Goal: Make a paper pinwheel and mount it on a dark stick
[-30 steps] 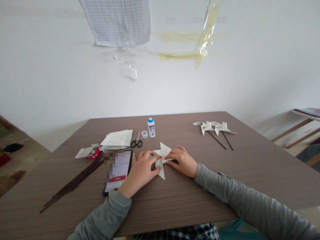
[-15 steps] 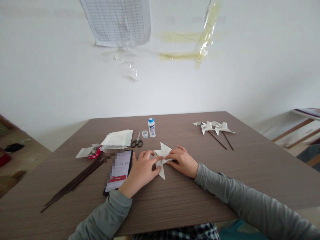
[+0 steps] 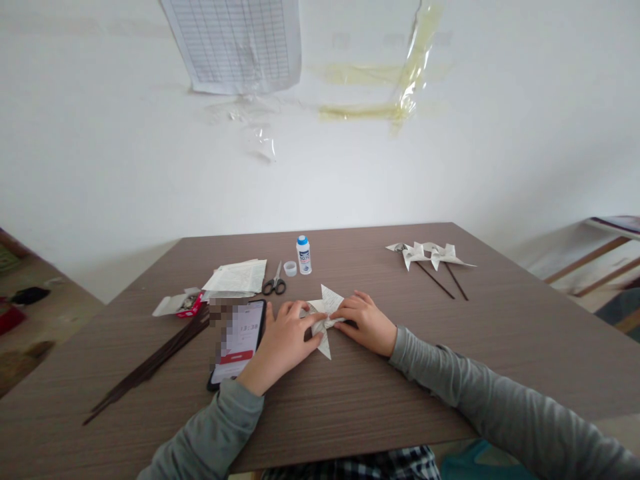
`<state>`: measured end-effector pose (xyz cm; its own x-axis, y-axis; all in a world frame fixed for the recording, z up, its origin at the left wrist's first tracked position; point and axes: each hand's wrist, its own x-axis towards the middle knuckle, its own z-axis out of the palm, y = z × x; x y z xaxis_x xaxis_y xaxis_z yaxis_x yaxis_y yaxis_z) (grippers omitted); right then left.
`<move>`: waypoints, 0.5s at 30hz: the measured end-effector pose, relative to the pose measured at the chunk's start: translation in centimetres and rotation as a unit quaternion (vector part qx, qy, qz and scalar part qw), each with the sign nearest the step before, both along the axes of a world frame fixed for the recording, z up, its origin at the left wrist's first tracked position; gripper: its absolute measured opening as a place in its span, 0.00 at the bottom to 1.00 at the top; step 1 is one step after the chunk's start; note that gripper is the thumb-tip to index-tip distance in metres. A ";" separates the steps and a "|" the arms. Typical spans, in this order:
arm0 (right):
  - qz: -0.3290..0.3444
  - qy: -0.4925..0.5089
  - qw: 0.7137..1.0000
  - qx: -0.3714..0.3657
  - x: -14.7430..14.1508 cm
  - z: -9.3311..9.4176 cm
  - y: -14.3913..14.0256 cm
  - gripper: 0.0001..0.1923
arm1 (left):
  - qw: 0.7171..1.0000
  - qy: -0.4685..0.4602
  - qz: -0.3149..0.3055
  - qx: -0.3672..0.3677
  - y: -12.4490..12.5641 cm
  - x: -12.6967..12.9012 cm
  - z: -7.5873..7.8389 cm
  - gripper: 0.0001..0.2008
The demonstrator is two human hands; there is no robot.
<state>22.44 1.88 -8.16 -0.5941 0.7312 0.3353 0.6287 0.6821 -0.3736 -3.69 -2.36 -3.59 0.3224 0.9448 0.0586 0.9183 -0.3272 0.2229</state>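
A folded paper pinwheel (image 3: 326, 313) made of printed paper lies flat on the brown wooden table (image 3: 380, 393), in front of me. My left hand (image 3: 283, 343) rests on its left side, fingers pressing its folds. My right hand (image 3: 364, 320) presses on its right side, fingertips meeting the left hand's near the centre. Both sleeves are grey-green.
A phone (image 3: 236, 341) lies left of my left hand, beside a bundle of dark sticks (image 3: 150, 363). Behind are a small red box (image 3: 183, 303), stacked paper (image 3: 236, 277), scissors (image 3: 274, 283), a white cap (image 3: 289, 268) and a glue bottle (image 3: 303, 255). Two finished pinwheels (image 3: 430, 257) lie at far right.
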 end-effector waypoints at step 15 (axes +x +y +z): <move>-0.003 0.008 1.000 -0.014 -0.1 -0.1 0.0 0.11 | 1.000 0.014 0.018 -0.013 -0.3 0.4 0.3 0.23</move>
